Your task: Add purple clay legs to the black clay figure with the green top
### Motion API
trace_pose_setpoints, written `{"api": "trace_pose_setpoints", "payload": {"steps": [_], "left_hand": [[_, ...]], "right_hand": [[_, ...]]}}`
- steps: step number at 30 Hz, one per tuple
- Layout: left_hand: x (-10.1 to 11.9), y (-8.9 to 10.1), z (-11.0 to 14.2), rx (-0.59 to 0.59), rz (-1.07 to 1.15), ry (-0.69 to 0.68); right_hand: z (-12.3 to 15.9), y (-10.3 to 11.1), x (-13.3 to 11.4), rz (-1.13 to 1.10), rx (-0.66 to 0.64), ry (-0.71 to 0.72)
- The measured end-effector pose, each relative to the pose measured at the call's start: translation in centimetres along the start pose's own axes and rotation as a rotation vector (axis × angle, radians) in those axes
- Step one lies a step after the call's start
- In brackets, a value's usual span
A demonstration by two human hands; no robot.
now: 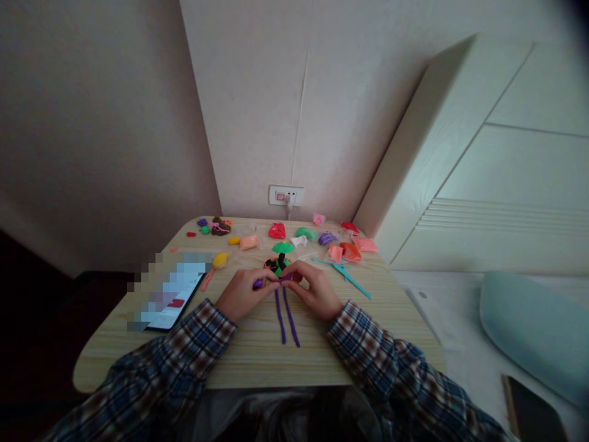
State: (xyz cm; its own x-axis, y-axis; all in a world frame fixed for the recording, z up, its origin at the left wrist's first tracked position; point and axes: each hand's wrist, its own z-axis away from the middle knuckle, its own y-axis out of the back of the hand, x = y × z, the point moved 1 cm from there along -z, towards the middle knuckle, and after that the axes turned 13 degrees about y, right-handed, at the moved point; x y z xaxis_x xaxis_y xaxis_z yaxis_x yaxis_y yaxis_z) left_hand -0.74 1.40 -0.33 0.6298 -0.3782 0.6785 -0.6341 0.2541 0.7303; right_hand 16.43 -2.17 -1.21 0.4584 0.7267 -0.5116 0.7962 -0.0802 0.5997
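Note:
Over the middle of the table, my left hand and my right hand meet with fingertips pinched together. Between them is a small piece of purple modelling clay, partly hidden by the fingers. A purple clay lump shows beside my left fingers; whether it is held or lies on the table, I cannot tell. Two long purple clay strips extend toward me below the fingertips. Just beyond the hands sits a black and green clay figure with a green umbrella-like top, partly covered by my fingers.
Clay packets line the table's far side, among them a red one and an orange one. Blue modelling tools lie to the right. On the left are a tablet and a yellow clay piece. A wall socket is behind.

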Motion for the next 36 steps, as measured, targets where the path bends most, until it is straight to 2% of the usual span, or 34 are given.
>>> {"api": "trace_pose_setpoints", "payload": {"steps": [6,18,29,36], "left_hand": [[0.13,0.11,0.1,0.0,-0.02,-0.004],[-0.18,-0.19,0.02,0.005,0.033,0.005],[-0.13,-0.16,0.08,0.015,-0.025,-0.044],[-0.35,-0.18,0.03,0.034,-0.001,-0.043]], "right_hand": [[0.07,-0.06,0.05,0.004,-0.033,0.021],[0.19,-0.26,0.26,0.033,-0.008,0.032],[0.3,-0.29,0.39,0.052,-0.064,0.032],[0.24,-0.18,0.3,0.041,-0.046,0.039]]}}
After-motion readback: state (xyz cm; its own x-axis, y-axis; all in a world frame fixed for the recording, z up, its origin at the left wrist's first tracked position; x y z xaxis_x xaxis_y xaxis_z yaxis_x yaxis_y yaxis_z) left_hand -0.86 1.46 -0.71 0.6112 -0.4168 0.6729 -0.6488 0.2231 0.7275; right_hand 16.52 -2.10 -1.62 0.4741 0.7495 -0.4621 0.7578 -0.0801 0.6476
